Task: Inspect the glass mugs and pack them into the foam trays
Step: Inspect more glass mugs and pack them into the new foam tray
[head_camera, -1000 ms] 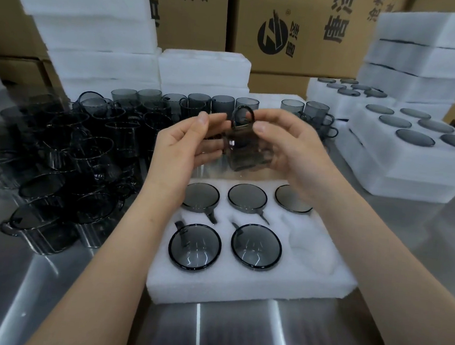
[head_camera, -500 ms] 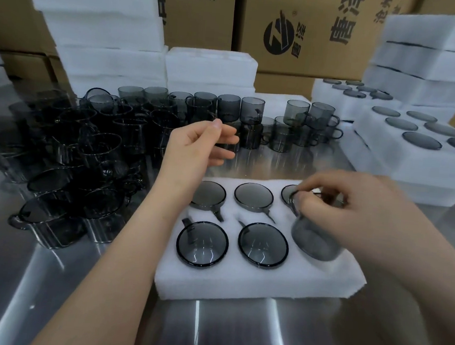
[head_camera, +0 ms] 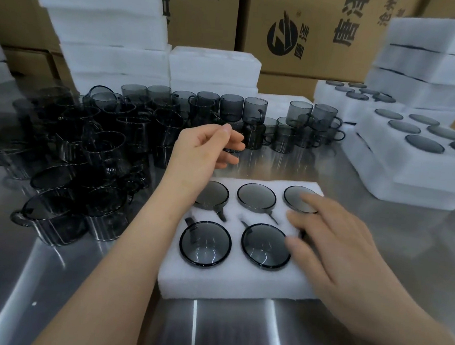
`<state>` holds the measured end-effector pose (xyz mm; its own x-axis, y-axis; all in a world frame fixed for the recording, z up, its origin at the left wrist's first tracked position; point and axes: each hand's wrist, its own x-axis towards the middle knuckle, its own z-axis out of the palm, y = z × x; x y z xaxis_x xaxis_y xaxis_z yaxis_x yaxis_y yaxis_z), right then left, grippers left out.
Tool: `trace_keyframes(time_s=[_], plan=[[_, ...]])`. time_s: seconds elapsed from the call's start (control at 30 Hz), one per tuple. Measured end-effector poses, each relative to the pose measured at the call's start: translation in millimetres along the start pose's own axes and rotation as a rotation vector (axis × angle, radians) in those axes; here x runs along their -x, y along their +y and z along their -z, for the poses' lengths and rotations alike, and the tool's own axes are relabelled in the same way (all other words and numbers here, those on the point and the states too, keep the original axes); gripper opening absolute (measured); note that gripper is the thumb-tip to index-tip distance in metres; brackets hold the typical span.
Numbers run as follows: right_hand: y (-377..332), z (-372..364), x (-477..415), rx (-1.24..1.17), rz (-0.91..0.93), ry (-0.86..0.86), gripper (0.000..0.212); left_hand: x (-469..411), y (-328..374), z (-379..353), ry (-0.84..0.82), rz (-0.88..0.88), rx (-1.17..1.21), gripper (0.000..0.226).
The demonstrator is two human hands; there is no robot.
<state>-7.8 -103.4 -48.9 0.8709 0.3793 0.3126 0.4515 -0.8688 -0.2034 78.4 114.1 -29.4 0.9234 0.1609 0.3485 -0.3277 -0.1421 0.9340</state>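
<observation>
Five mugs (head_camera: 205, 243) show in the tray (head_camera: 227, 283) on the counter (head_camera: 234, 338). The right hand (head_camera: 335, 250) lies flat, fingers spread, over the tray's near right corner. Beyond the tray, the left hand (head_camera: 200, 150) hovers loosely curled, empty.

Steel table (head_camera: 421, 239) (glaring reflections) before stacked cardboard boxes (head_camera: 302, 27).

A shiny stainless-steel worktop (head_camera: 79, 283) fills the foreground, streaked with pale reflections of light. Behind it rises a wall of stacked brown cardboard boxes (head_camera: 320, 67). The middle box carries a round black logo (head_camera: 283, 38) beside large black Chinese characters, and the box to its left (head_camera: 206, 27) bears black characters too.
</observation>
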Motion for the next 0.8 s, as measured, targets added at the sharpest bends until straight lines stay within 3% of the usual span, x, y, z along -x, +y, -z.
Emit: trace_keyframes(time_s=[0.13,0.23,0.3,0.37,0.43,0.5,0.53,0.57,0.63,0.7,0.8], plan=[[6.1,2.9,6.1,0.143,0.061,-0.219,0.102,0.2,0.5,0.2,-0.001,0.008,-0.003,0.029],[14.5,7.9,1.0,0.061,0.085,-0.330,0.107,1.2,0.8,-0.9,0.003,0.000,-0.019,0.029],[17.5,11.9,-3.7,-0.261,-0.006,-0.316,0.092,1.4,1.3,-0.7,0.016,-0.016,-0.033,0.029],[23.7,9.8,-10.7,-0.523,-0.155,-0.113,0.063,1.4,1.9,0.6,0.061,-0.049,-0.048,0.029],[33.1,4.9,-21.4,-0.551,-0.320,0.099,0.052,1.8,1.7,2.1,0.144,-0.073,-0.054,0.030],[37.1,6.2,-35.0,-0.623,-0.445,0.046,0.030,1.2,1.8,4.1,0.229,-0.075,-0.046,0.032],[37.3,8.1,-41.1,-0.727,-0.492,-0.062,0.015,0.6,1.6,4.7,0.258,-0.067,-0.042,0.033],[38.3,9.1,-45.3,-0.815,-0.533,-0.181,0.015,-0.1,1.2,5.4,0.278,-0.054,-0.039,0.034],[43.4,9.9,-49.2,-0.843,-0.570,-0.306,0.025,-1.1,0.3,5.9,0.301,-0.027,-0.029,0.035],[46.6,11.0,-51.2,-0.821,-0.520,-0.306,0.044,-2.0,-0.2,6.1,0.313,-0.001,-0.014,0.036],[54.5,11.7,-50.1,-0.979,-0.491,-0.323,0.072,-3.1,0.5,7.3,0.321,0.021,0.000,0.036]])
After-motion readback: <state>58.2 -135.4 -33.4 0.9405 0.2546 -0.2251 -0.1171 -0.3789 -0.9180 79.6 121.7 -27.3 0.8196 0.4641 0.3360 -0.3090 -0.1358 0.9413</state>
